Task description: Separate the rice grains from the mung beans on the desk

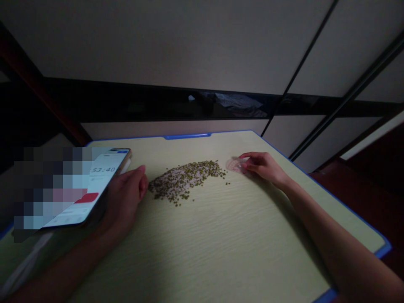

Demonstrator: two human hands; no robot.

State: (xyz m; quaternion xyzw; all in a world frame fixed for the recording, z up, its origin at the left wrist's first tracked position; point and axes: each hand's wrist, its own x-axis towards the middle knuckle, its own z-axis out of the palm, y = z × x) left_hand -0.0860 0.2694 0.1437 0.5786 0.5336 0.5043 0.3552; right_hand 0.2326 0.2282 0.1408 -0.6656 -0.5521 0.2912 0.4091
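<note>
A spread pile of small green beans lies on a pale wooden table with a blue rim. My left hand grips a phone whose lit screen shows a timer and a red button; its thumb rests just left of the pile. My right hand lies on the table to the right of the beans. Its fingers pinch a small clear pinkish plastic piece.
The table's far edge has a blue handle. Behind it stand pale wall panels with dark frames. The table's right rim drops off to a dark reddish floor. Part of the phone side is blurred out.
</note>
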